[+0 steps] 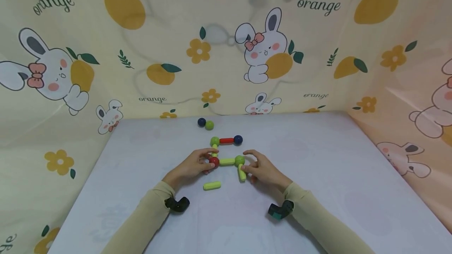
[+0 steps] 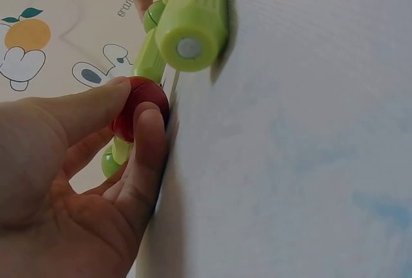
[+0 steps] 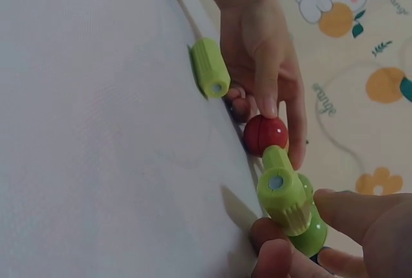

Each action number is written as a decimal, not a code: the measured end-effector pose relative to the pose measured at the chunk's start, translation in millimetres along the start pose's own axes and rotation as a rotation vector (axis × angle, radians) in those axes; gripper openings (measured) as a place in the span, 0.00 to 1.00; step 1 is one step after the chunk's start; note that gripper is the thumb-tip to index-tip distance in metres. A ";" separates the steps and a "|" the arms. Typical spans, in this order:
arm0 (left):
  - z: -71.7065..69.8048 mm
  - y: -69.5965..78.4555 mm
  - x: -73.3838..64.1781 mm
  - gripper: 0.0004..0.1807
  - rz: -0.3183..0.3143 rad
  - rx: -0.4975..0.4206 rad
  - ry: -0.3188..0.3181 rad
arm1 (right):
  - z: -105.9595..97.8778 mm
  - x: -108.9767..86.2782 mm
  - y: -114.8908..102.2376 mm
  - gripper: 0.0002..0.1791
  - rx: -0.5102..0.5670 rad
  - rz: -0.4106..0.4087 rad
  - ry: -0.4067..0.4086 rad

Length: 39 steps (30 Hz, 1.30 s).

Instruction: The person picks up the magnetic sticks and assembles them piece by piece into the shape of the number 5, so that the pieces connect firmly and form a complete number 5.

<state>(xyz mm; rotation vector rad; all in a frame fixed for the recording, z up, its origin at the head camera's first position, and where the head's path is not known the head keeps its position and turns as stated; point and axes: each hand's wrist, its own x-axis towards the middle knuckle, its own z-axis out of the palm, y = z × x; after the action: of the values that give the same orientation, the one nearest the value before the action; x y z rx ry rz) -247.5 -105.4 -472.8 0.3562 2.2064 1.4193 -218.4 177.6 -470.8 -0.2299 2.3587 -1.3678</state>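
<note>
Red and glossy, a round ball (image 1: 214, 162) is pinched by the left hand (image 1: 190, 166) on the white tabletop (image 1: 318, 152); by a connecting yellow-green rod (image 1: 227, 161) it is joined to a light-green ball (image 1: 239, 160), at which a ribbed yellow-green rod (image 1: 241, 173) is pinched by the right hand (image 1: 266, 171). Fitting that rod seems in hand; straight alignment and firm steadying would be called for next.

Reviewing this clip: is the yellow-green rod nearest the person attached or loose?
Loose: the yellow-green rod lies alone, neither end touching another piece.
</note>
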 end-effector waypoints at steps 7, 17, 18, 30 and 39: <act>0.6 0.5 -2.0 0.27 -0.006 0.012 0.004 | -0.8 -1.1 -0.7 0.30 -0.016 -0.039 -0.055; 0.2 0.9 2.3 0.27 -0.044 0.008 0.016 | -1.2 5.8 1.9 0.24 -0.041 -0.087 0.017; 0.1 1.0 2.5 0.27 -0.042 0.008 0.014 | -1.2 6.3 1.4 0.24 -0.045 -0.086 0.023; 2.1 -1.4 2.6 0.27 -0.026 0.015 -0.003 | -6.9 11.0 5.2 0.20 -0.093 -0.147 0.025; -1.6 0.7 0.5 0.28 -0.021 0.029 -0.007 | -8.6 17.1 11.5 0.21 -0.088 -0.211 -0.006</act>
<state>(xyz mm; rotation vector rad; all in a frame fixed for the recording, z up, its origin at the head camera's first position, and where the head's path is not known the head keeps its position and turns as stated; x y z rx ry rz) -248.8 -106.1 -471.7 0.3467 2.2207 1.3745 -236.8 184.5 -481.4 -0.5211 2.4487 -1.3538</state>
